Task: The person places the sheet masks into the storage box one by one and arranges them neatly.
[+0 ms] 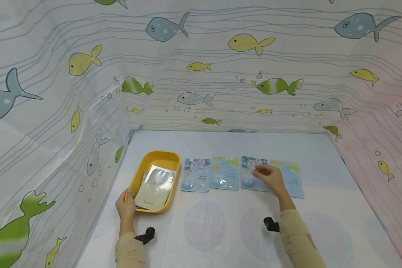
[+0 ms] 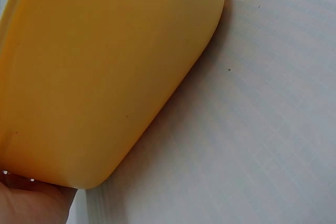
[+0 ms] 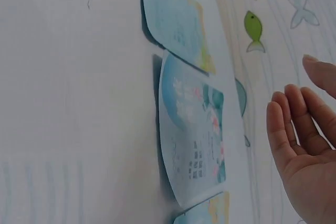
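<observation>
At yellow tray, left hand grips it — tilt could spill pale pouches; right hand loose, empty — brush could skew blue sachet.

Left forearm stretched forward, beige-sleeved | left hand gripping, fingers mostly hidden, their curl hard to read | right forearm angling inward | and right hand, palm showing, fingers loosely extended, thumb apart!

Behind your left hand and right hand sit beige sleeves (the right one dark-lettered) and black wrist cameras.
</observation>
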The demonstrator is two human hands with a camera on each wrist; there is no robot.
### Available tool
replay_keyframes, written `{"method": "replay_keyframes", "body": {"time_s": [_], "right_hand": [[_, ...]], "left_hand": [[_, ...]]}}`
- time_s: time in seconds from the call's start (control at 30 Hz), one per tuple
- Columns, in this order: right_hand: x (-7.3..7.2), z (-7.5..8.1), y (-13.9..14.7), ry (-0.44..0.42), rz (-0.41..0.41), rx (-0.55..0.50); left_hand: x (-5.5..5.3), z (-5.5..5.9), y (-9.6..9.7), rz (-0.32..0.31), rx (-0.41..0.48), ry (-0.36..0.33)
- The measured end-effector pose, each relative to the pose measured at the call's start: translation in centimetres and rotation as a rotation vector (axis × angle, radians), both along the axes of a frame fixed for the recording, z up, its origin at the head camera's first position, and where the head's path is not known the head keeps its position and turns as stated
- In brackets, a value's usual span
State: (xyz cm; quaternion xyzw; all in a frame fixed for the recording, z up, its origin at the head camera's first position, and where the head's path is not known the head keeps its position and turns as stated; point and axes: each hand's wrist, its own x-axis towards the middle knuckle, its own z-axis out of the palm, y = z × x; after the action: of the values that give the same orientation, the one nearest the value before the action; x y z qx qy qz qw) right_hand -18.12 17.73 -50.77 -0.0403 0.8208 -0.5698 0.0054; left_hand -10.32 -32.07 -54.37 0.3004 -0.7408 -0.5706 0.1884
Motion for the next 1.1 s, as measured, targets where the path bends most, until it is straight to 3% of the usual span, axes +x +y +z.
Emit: {"method": "replay_keyframes", "body": {"time_s": [0.27, 0.8, 1.1], "right_hand": [[0.3, -0.9, 2.9, -0.040, -0.076, -0.028], [1.6, -1.6, 7.4, -0.101, -0.265, 0.101], [2.1, -2.2, 9.7, -0.149, -0.370, 0.054]], "left_hand": [[0.0, -0.1, 0.0, -0.015, -0.032, 0.002], [0.1, -0.2, 0.1, -0.026, -0.007, 0.000], [0.1, 0.0, 0.2, -0.024, -0.015, 0.001]]}}
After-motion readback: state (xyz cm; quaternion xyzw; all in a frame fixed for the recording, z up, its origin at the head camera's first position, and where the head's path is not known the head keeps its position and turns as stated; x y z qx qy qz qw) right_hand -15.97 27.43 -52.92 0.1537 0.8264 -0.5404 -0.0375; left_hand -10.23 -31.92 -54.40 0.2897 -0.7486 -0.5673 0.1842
